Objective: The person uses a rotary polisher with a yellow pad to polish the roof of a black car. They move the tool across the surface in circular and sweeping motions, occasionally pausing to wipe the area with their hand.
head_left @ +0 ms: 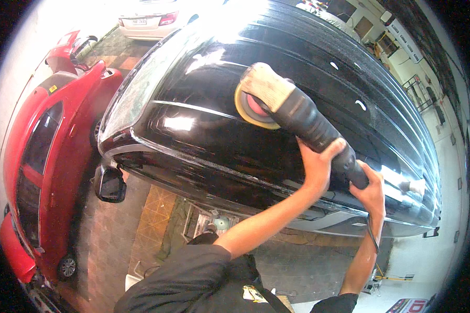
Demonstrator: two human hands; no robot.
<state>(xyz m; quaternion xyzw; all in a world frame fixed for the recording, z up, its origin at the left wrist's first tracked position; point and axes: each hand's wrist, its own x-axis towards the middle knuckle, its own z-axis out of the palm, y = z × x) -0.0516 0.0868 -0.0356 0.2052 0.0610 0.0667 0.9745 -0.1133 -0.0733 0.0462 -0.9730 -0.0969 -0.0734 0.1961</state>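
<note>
Both my hands grip a black power polisher [310, 117] above the roof of a black vehicle [203, 141]. Beige tape covers the polisher's head, and a round yellow-rimmed pad [241, 107] shows beneath it, tilted. Whether the pad touches the roof I cannot tell. My left hand [318, 159] wraps round the middle of the body from the near side. Further back, my right hand [369, 190] closes round the rear end of the tool. A dark cord runs down along my right forearm.
White smears [361, 105] mark the glossy roof, and a small pale object [415, 187] lies towards its right end. The vehicle's side mirror [111, 183] juts out near left. A red car [70, 141] stands at left, a white car [154, 23] behind. A metal frame [192, 221] stands below.
</note>
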